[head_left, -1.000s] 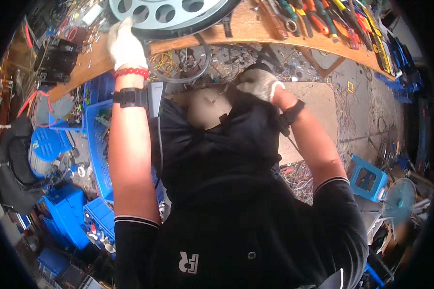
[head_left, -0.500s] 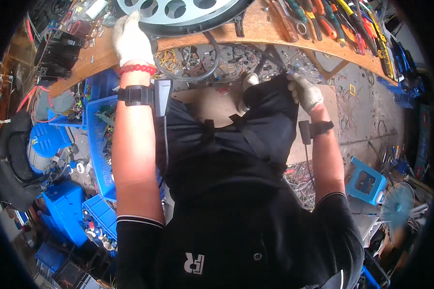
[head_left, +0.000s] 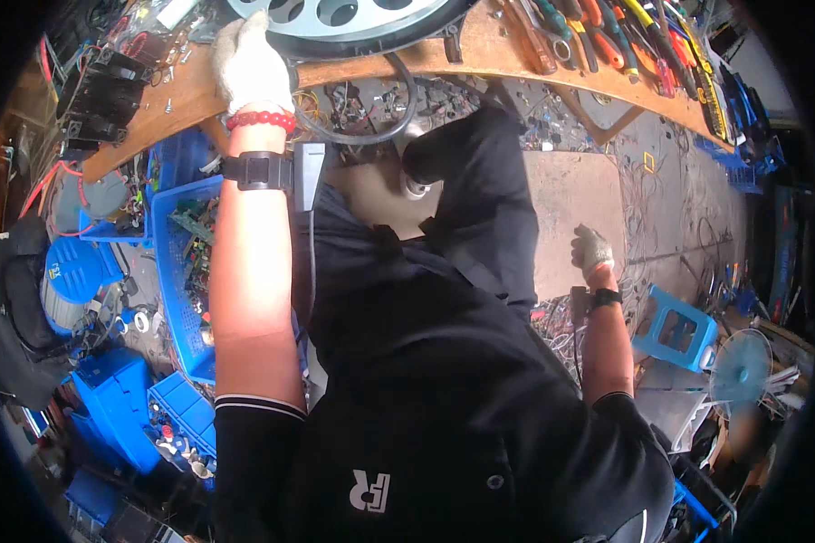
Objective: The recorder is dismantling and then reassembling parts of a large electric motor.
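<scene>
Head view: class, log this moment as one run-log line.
left hand: gloved, on round metal disc | right hand: gloved, lowered, empty | wooden bench: hand tools

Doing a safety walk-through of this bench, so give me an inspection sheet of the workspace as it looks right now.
Surface: wooden bench, crowded.
Job's things: round perforated metal disc at bench edge.
Clutter: hand tools along the bench; blue bins of parts below.
Grippers: left hand, gloved, on the disc rim; right hand, gloved, lowered, seemingly empty.
Cables: black loop under bench; wire tangle on floor.
Surroundings: blue stool, fan.
</scene>
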`<state>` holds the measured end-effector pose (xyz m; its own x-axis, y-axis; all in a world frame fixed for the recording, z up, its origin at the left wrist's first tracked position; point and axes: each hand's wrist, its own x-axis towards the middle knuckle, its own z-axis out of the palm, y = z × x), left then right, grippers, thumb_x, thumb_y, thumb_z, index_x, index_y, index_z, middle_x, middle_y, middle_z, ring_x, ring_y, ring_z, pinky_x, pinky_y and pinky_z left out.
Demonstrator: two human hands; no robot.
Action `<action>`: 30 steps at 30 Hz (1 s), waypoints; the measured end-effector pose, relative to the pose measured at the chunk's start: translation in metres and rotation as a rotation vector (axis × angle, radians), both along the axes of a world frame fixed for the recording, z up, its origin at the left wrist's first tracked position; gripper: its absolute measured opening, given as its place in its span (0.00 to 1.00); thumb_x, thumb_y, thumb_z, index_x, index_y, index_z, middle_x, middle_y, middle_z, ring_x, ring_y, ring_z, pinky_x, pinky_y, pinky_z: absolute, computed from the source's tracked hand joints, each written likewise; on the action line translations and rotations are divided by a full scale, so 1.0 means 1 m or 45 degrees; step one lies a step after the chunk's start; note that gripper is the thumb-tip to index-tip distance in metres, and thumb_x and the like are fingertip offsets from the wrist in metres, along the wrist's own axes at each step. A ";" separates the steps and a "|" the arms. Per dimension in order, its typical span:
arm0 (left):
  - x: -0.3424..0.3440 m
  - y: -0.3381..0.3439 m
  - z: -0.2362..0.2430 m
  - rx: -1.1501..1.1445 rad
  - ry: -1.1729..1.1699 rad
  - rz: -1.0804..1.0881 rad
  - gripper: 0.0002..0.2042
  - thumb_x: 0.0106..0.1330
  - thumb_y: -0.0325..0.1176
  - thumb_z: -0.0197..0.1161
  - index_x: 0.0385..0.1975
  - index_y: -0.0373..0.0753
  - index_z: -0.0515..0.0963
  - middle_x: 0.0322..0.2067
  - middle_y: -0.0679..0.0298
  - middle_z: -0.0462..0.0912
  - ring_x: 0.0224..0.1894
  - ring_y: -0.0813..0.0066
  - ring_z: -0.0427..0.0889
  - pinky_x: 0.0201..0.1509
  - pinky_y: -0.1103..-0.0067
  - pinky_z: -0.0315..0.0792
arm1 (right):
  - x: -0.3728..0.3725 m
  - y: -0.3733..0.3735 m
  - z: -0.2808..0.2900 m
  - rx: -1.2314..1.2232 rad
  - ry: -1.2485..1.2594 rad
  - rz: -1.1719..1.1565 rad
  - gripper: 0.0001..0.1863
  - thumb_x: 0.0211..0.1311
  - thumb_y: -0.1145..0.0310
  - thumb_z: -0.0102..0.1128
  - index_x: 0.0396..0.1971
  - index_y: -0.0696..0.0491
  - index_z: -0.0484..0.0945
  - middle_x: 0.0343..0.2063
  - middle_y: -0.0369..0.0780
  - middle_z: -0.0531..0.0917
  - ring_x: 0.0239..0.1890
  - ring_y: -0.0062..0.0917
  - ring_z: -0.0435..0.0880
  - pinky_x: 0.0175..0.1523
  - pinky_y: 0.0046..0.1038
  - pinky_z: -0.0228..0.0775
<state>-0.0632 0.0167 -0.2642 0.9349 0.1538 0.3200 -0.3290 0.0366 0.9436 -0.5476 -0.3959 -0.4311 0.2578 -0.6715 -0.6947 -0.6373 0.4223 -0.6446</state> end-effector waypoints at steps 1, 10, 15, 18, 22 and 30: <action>0.001 0.002 -0.003 -0.002 0.005 0.004 0.12 0.69 0.34 0.68 0.45 0.32 0.82 0.41 0.64 0.84 0.46 0.72 0.79 0.55 0.74 0.71 | -0.015 -0.001 -0.009 -0.002 0.005 0.004 0.12 0.70 0.54 0.62 0.42 0.46 0.81 0.21 0.30 0.75 0.17 0.19 0.69 0.21 0.25 0.58; 0.003 -0.006 -0.008 -0.089 0.038 0.013 0.15 0.70 0.36 0.66 0.47 0.29 0.82 0.44 0.58 0.85 0.49 0.67 0.79 0.60 0.72 0.70 | -0.019 0.004 -0.028 0.062 0.159 0.112 0.14 0.70 0.55 0.62 0.42 0.50 0.79 0.22 0.35 0.78 0.18 0.24 0.74 0.22 0.31 0.66; 0.005 0.003 -0.004 -0.167 0.025 0.015 0.14 0.69 0.34 0.67 0.46 0.29 0.82 0.43 0.60 0.86 0.47 0.70 0.81 0.57 0.74 0.71 | -0.008 -0.005 -0.032 -0.025 0.169 0.344 0.13 0.71 0.56 0.59 0.41 0.50 0.80 0.23 0.34 0.79 0.20 0.23 0.77 0.24 0.29 0.70; 0.005 0.001 -0.007 -0.119 -0.016 0.022 0.13 0.69 0.33 0.67 0.46 0.30 0.83 0.43 0.60 0.87 0.48 0.70 0.81 0.57 0.74 0.72 | -0.028 -0.014 -0.046 -0.043 0.205 0.330 0.14 0.71 0.54 0.59 0.43 0.49 0.80 0.24 0.35 0.80 0.20 0.24 0.78 0.24 0.31 0.71; -0.008 0.001 0.007 -0.072 0.001 0.065 0.14 0.71 0.36 0.64 0.44 0.30 0.83 0.42 0.57 0.86 0.45 0.65 0.82 0.55 0.70 0.74 | -0.053 -0.009 -0.039 0.067 0.415 0.257 0.18 0.68 0.50 0.62 0.44 0.49 0.80 0.25 0.37 0.80 0.20 0.26 0.77 0.24 0.35 0.71; -0.120 0.017 0.053 0.813 -1.191 0.203 0.10 0.67 0.32 0.63 0.42 0.33 0.82 0.43 0.50 0.86 0.46 0.46 0.84 0.55 0.57 0.76 | -0.127 -0.012 -0.043 0.098 0.217 -0.239 0.18 0.68 0.48 0.64 0.41 0.48 0.86 0.25 0.36 0.84 0.21 0.24 0.77 0.27 0.29 0.68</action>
